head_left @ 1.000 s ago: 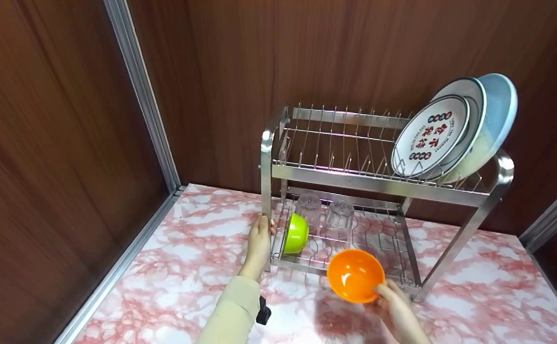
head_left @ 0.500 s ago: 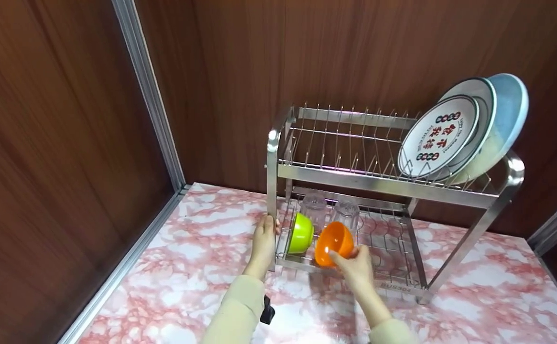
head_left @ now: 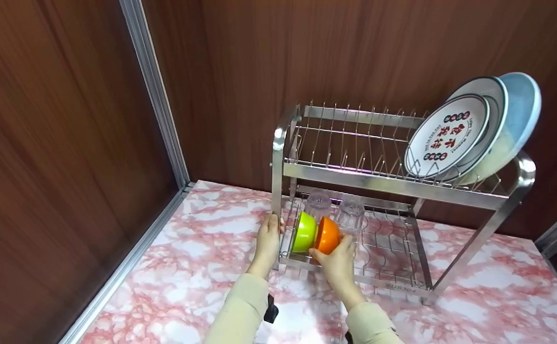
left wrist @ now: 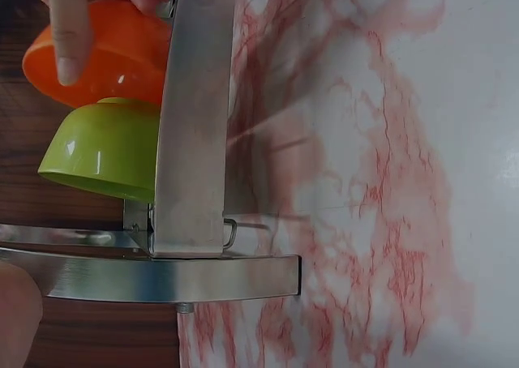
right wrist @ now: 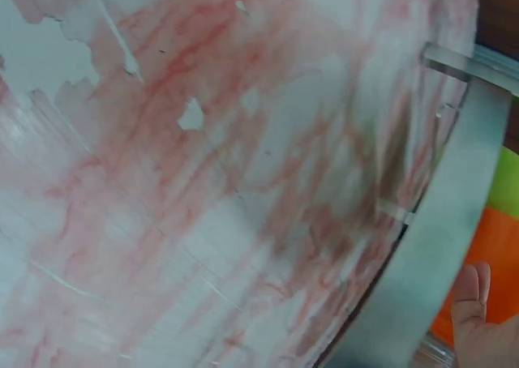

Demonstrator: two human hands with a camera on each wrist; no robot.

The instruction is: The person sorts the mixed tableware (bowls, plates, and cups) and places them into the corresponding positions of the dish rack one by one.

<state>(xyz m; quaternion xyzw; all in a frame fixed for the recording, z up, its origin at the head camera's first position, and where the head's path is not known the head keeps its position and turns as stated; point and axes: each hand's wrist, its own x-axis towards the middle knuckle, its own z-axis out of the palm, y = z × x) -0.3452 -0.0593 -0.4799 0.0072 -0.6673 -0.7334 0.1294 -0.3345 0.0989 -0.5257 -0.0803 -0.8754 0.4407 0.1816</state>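
An orange bowl (head_left: pixel 328 235) stands on its side on the lower shelf of a metal dish rack (head_left: pixel 354 177), and my right hand (head_left: pixel 339 258) grips it by the rim. Just left of it, a green bowl (head_left: pixel 304 232) is also on its side against the rack's left end. My left hand (head_left: pixel 267 240) holds the rack's front left post. In the left wrist view the orange bowl (left wrist: pixel 113 53) leans close to the green bowl (left wrist: pixel 105 151), with fingers (left wrist: pixel 68 36) of my right hand over it. Only the thumb side of my right hand (right wrist: pixel 480 319) shows in the right wrist view.
Two clear upside-down glasses (head_left: pixel 350 215) stand behind the bowls on the lower shelf. Several plates, including a white plate with red writing (head_left: pixel 446 136), lean at the right of the upper tier, with a large pale blue dish (head_left: pixel 522 112) behind. Wooden panels enclose the marbled tabletop (head_left: pixel 163 286).
My right hand has carried the orange bowl from in front of the rack, left and inward, turning it on its side next to the green bowl. My left hand has kept hold of the post.
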